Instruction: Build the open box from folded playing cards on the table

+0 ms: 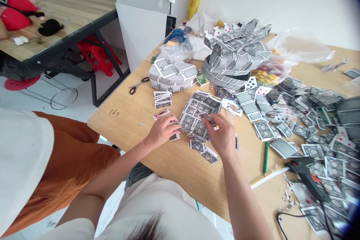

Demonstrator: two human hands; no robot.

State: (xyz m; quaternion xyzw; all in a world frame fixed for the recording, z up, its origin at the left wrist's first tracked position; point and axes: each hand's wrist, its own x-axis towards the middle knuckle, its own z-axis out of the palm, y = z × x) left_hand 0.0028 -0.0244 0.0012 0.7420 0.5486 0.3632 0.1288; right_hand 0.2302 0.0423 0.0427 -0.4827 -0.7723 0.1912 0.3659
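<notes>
A shallow box folded from playing cards (194, 114) lies in front of me, grey patterned backs showing. My right hand (223, 135) is closed on a playing card (206, 115), held over the box's right part. My left hand (162, 131) is at the box's left edge, its curled fingers gripping that side; the thumb is partly hidden. Loose cards (209, 155) lie by the box's near edge. Small card stacks (162, 99) sit beyond my left hand, near a face-up card (161, 114).
A closed card-covered box (173, 74) and scissors (137, 85) lie at the back left. A tall card construction (236, 60) stands behind. Scattered cards (298, 108), a green pencil (266, 157) and a corded glue gun (308, 176) occupy the right. Another person (64, 165) stands close on my left.
</notes>
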